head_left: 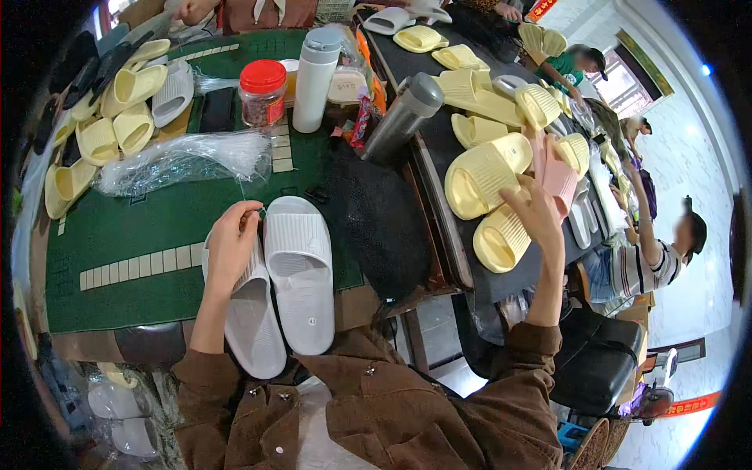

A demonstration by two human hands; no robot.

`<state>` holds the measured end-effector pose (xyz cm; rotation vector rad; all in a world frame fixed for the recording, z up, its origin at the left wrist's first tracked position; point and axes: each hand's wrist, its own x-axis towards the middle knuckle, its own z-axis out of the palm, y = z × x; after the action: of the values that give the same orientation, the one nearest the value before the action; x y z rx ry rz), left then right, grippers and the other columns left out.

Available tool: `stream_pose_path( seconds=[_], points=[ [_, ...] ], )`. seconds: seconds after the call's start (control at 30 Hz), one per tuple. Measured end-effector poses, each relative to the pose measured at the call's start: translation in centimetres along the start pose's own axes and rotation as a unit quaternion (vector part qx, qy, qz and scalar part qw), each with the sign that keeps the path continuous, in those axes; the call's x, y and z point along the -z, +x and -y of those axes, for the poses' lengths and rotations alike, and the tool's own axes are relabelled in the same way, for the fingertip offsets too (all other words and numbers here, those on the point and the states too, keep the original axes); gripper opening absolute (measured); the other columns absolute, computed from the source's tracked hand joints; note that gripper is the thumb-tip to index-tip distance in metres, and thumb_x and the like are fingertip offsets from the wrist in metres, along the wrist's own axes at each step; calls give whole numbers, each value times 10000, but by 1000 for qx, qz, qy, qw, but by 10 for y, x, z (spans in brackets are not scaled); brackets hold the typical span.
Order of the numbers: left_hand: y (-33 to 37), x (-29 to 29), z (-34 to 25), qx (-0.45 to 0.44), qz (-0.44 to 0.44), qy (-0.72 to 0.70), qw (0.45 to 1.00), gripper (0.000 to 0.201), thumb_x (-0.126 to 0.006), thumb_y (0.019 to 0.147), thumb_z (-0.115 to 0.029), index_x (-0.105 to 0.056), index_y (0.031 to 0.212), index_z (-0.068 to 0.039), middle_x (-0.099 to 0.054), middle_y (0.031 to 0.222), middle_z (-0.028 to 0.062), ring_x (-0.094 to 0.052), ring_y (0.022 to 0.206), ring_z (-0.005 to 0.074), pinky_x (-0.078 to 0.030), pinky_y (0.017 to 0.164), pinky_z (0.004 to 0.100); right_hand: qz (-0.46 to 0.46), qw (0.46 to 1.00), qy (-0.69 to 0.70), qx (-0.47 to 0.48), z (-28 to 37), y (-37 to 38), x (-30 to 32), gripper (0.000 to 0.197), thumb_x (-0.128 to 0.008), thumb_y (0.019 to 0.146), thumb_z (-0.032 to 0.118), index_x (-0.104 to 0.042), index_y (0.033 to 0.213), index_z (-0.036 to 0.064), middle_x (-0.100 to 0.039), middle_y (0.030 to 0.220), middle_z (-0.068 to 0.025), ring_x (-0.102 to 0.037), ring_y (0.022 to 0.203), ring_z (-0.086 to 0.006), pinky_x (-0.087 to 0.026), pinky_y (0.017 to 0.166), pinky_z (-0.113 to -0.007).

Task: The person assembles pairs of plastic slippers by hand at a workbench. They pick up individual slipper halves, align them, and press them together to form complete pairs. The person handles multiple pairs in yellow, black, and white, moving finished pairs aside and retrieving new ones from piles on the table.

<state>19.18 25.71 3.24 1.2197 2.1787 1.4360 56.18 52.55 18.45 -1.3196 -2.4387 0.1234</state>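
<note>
A pair of light grey slippers (298, 274) lies side by side at the green table's near edge, toes pointing away. Over the left one is my left hand (235, 243), thumb and forefinger pinched on what looks like a thin clear plastic strand (242, 189). That strand trails from a bundle of clear plastic strands (196, 160) beyond. On the right, my right hand (537, 210) is raised at the dark side table with fingers apart, nothing visibly held. Yellow slippers (478, 176) and a pink slipper (558, 182) are beside it; whether the fingertips touch them I cannot tell.
Mahjong tiles (141, 268) line the green table (164, 301). A red-lidded jar (262, 94), white bottle (316, 82) and steel tumbler (403, 117) stand at the back. More yellow slippers (133, 86) are piled left. A black stool (595, 360) stands right; several people work beyond.
</note>
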Motion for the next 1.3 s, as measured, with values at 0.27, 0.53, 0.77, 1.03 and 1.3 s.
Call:
stream_pose_path(
  seconds=[0.27,0.53,0.77,1.03,1.3],
  points=[
    [-1,1,-3,-2,-9,0,1000,192,-558,928,-106,-645,1072,-14,-674,993,126,-661,849,231,-513,769,334,104,993,62,-5,-19,-18,15,697,-798,727,269,-520,1343,96,-646,1013,-176,-613,977,-284,-464,882,-383],
    [-1,-1,0,-13,-27,0,1000,184,-569,917,-138,-656,1033,-25,-663,990,139,-638,875,307,-498,775,377,90,972,213,-48,-33,2,-1,680,-688,749,-17,-485,1396,30,-410,658,72,-403,577,-54,-355,542,-202],
    [-6,18,-34,-179,-115,63,975,134,-601,885,-36,-655,1004,-9,-638,934,132,-608,866,304,-482,760,378,110,969,217,-29,-52,14,-6,511,-687,744,30,-571,1241,44,-667,892,-57,-599,808,-100,-484,724,-240],
    [-110,30,-69,-179,134,215,950,366,-689,831,-167,-600,1176,-85,-591,1020,124,-599,916,302,-504,791,401,207,947,239,-57,-31,2,1,363,-651,835,33,-566,1186,-3,-582,721,43,-470,608,-19,-329,526,-186],
    [-123,2,-52,-160,94,305,934,515,-693,822,-283,-531,1280,-111,-516,1182,126,-555,1008,295,-497,810,414,222,912,341,-48,-24,-17,-8,304,-633,876,87,-564,1164,18,-554,698,76,-440,594,5,-273,509,-169]
  ],
)
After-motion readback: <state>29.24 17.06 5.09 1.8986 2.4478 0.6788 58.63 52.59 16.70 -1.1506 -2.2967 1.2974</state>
